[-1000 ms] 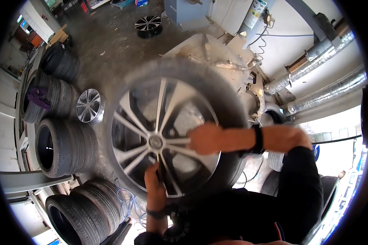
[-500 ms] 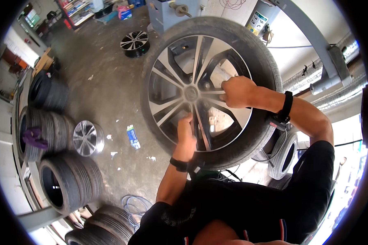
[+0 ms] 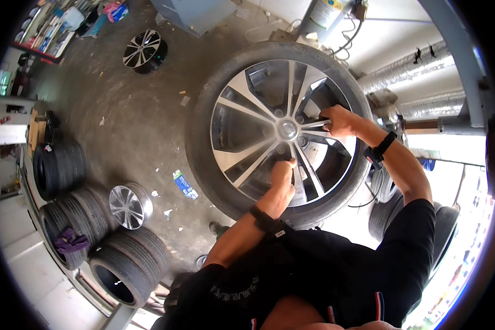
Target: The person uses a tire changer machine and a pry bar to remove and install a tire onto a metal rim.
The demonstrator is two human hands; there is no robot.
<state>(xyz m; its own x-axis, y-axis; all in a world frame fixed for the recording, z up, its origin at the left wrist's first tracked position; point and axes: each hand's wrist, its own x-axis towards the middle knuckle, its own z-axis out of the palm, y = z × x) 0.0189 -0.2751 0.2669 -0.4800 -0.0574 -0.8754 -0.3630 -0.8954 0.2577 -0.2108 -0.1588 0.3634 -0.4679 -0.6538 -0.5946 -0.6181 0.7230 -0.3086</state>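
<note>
A large car wheel (image 3: 287, 130), a black tyre (image 3: 209, 190) on a two-tone silver and black alloy rim, is held up in front of me by both hands. My left hand (image 3: 283, 179) is closed around a lower spoke, just below the hub. On the right, my right hand (image 3: 340, 121) has its fingers hooked round another spoke, partly hidden behind it. Both wrists wear black straps. Whether the tyre's underside rests on anything is hidden from view.
Stacked tyres (image 3: 129, 264) line the left side, a purple glove (image 3: 71, 241) on one. A silver rim (image 3: 131, 206) and a blue packet (image 3: 185, 185) lie on the floor. Farther off are a black-and-silver rim (image 3: 144, 51) and a blue-grey cabinet (image 3: 195, 16). Other tyres (image 3: 444, 225) stand at right.
My view has turned, and the wheel now appears farther right, apart from the cabinet it overlapped before. Both hands keep their hold on the spokes.
</note>
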